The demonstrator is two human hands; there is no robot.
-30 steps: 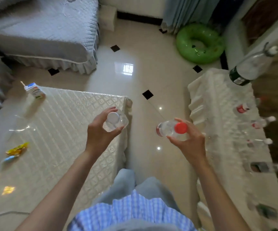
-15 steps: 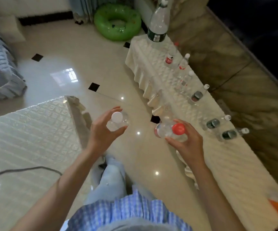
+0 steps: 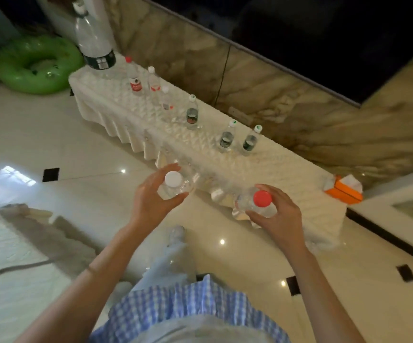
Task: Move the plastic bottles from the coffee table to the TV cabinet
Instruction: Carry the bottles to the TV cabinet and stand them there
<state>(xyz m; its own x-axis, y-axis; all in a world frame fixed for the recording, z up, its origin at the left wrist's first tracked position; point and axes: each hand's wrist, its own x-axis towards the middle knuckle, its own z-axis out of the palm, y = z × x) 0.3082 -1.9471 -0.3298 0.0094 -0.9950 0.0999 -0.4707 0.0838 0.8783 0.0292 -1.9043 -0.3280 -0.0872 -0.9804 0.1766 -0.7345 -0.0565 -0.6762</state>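
Above the floor beside the TV cabinet: left hand grasping white-capped bottle; right hand grasping red-capped bottle; seven bottles standing on cabinet.

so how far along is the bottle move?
Done: seven bottles stand on the TV cabinet, including the large bottle. In hand: left hand grips the white-capped bottle, right hand the red-capped bottle. Left: setting both down; most of the coffee table is out of view.
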